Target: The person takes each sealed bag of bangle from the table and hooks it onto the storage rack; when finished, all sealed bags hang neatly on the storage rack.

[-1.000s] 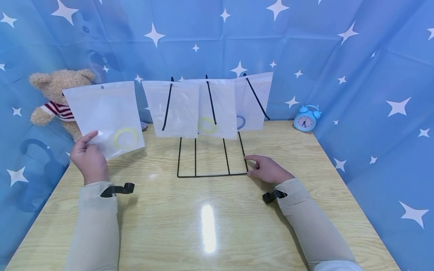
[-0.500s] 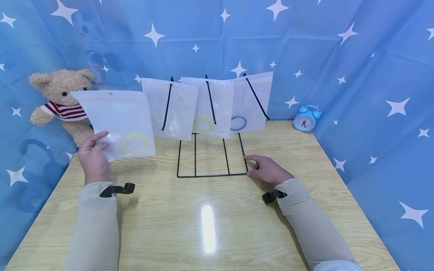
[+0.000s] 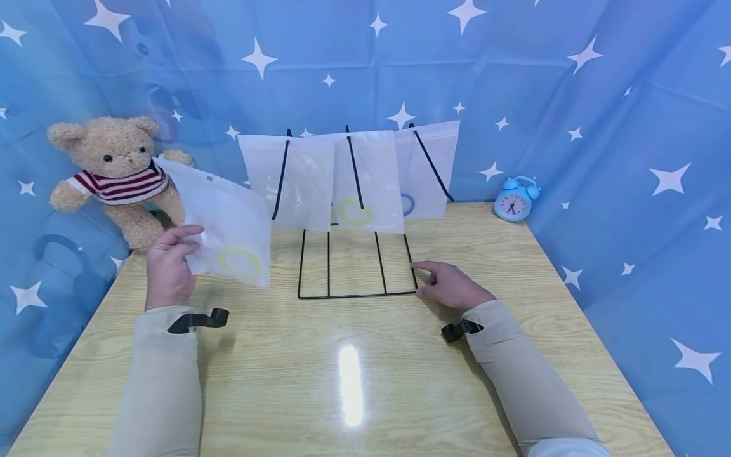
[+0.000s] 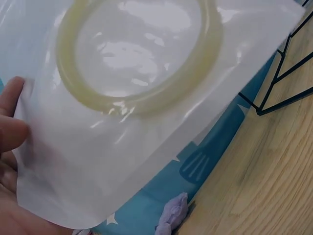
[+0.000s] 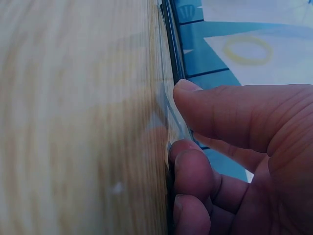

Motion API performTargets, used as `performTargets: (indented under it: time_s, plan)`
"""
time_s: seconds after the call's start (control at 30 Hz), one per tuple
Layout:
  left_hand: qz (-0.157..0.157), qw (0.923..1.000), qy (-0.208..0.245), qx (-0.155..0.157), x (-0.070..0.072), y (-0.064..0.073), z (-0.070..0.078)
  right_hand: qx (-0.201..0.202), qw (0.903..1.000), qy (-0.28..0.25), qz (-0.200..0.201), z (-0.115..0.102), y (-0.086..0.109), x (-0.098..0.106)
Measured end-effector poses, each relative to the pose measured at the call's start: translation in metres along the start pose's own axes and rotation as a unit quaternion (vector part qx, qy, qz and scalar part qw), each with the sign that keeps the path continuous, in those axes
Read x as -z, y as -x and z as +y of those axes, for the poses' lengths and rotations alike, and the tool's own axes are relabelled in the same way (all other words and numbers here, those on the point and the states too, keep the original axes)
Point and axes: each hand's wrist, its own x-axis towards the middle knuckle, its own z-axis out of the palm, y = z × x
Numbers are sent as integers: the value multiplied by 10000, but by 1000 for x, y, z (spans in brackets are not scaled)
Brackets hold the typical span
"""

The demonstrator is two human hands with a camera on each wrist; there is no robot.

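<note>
My left hand (image 3: pixel 170 261) pinches the left edge of a translucent white zip bag (image 3: pixel 214 219) with a yellow ring (image 3: pixel 240 261) inside. The bag is tilted, with its punched hole at the top. In the left wrist view the ring (image 4: pixel 122 104) shows large through the plastic. A black wire rack (image 3: pixel 358 295) stands to the right, with similar bags on its three hooks: a left bag (image 3: pixel 308 190), a middle bag (image 3: pixel 374 165) with a yellow ring, and a right bag (image 3: pixel 436 147) with a blue ring. At the base's front right corner, my right hand (image 3: pixel 451 285) holds the frame by thumb and forefinger.
A teddy bear (image 3: pixel 122 158) in a striped shirt sits at the back left. A blue alarm clock (image 3: pixel 513 203) stands at the back right. Starry blue curtain (image 3: pixel 571 127) surrounds the wooden table (image 3: pixel 274 381). Low in the left wrist view is a small purple object (image 4: pixel 172 214).
My left hand has moved a little right and turned, carrying the bag lower and nearer the rack, which uncovers the bear. The hanging bags sway slightly. My right hand stays still.
</note>
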Motion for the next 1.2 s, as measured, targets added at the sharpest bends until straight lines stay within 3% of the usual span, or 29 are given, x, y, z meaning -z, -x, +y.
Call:
performTargets:
  time_s: [0.2,0.33,0.47,0.73,1.2]
  plan:
    - [-760,9970,-108,138,-2,5,5,-16,10000,65,50,1,-1,0]
    - [-1405,9897,-164,208,-4,9,8,-44,9999,97,57,2,-1,0]
    - [-1811,9826,-325,261,-8,12,11,-65,9999,97,52,2,-1,0]
    - [-2176,9710,-923,352,-9,15,16,-35,9999,112,51,2,-2,0]
    - [-2327,9619,-1322,557,-10,16,15,21,10000,71,31,0,-1,0]
